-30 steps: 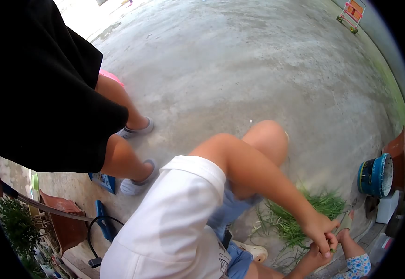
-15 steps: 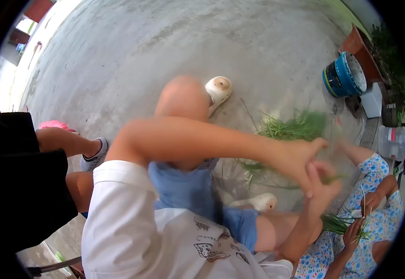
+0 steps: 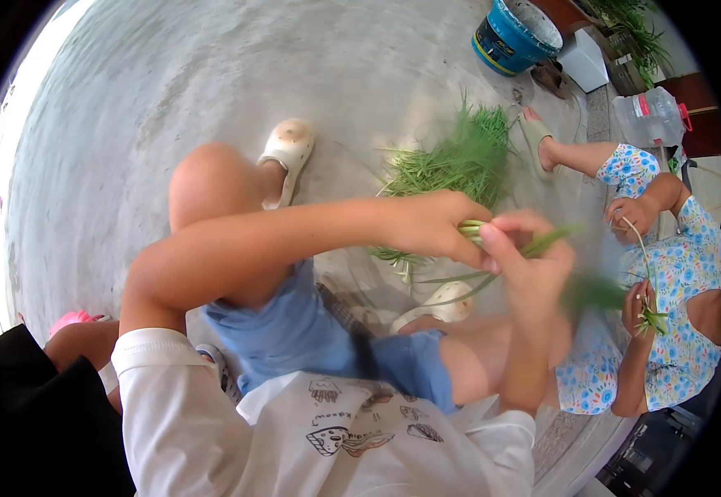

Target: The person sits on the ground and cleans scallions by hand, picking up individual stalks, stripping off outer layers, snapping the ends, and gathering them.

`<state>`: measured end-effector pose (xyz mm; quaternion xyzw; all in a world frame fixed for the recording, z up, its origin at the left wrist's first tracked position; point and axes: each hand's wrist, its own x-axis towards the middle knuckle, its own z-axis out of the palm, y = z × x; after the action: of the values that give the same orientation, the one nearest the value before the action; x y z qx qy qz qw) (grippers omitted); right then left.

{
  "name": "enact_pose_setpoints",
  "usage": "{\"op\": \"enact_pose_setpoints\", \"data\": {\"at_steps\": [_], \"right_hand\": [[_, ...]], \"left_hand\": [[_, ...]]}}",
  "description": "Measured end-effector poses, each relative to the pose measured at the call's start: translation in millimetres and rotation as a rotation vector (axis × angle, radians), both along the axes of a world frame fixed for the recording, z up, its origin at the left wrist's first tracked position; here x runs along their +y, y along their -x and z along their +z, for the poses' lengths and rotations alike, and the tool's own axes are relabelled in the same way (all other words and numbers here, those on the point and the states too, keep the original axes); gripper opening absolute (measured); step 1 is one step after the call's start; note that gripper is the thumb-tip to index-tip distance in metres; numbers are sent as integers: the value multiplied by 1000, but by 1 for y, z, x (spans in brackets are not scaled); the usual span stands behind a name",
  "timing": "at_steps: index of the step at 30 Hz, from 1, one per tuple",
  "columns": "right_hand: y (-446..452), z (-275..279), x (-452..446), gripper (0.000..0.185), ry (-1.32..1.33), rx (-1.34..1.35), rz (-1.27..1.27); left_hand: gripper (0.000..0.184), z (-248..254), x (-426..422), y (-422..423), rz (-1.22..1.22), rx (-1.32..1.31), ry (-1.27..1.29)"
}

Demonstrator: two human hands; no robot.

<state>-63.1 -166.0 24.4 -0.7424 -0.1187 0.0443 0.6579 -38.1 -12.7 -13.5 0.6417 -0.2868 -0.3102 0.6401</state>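
My left hand (image 3: 447,228) is closed around the pale end of a few green stalks (image 3: 470,228). Beside it, my right hand (image 3: 534,253) pinches the same stalks, its thumb and fingers touching or nearly touching the left. Long green leaves (image 3: 547,242) stick out past my right hand, partly blurred. Beyond my hands, a loose heap of green stalks (image 3: 460,161) lies on the concrete floor, with some white root ends showing below my left wrist.
At right, a seated person in a floral outfit (image 3: 667,282) holds thin stalks in both hands. A blue bucket (image 3: 516,37), white container (image 3: 583,60) and plastic bottle (image 3: 650,118) stand at upper right. Another person's black clothing (image 3: 45,414) shows at lower left.
The view has swung to the right, bringing the seated person fully in. My hands have come nearer the middle, still together on the stalks. The person in black now shows only at lower left.
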Motion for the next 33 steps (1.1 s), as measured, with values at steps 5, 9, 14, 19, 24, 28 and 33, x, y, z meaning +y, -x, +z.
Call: {"op": "enact_pose_setpoints", "data": {"at_steps": [5, 9, 14, 19, 24, 28, 33], "right_hand": [[-11, -6, -20, 14, -39, -17, -8], [-23, -8, -44, 25, -135, -134, -74], [-32, -16, -62, 47, -363, 276, 64], [-32, -27, -61, 50, -453, 461, 54], [-33, -33, -62, 43, -483, 478, 195], [-24, -36, -46, 35, -486, 473, 76], [-27, -50, -48, 22, -476, 431, 25]], "left_hand": [[34, 1, -14, -6, -109, 79, 18], [35, 2, -25, -8, -135, 281, 63], [24, 3, -37, -13, 139, 119, 14], [19, 18, -40, -21, 360, 255, 87], [21, 27, -43, -23, 367, 216, 113], [18, 23, -45, -20, 424, 226, 134], [12, 22, -43, -24, 426, 213, 100]]}}
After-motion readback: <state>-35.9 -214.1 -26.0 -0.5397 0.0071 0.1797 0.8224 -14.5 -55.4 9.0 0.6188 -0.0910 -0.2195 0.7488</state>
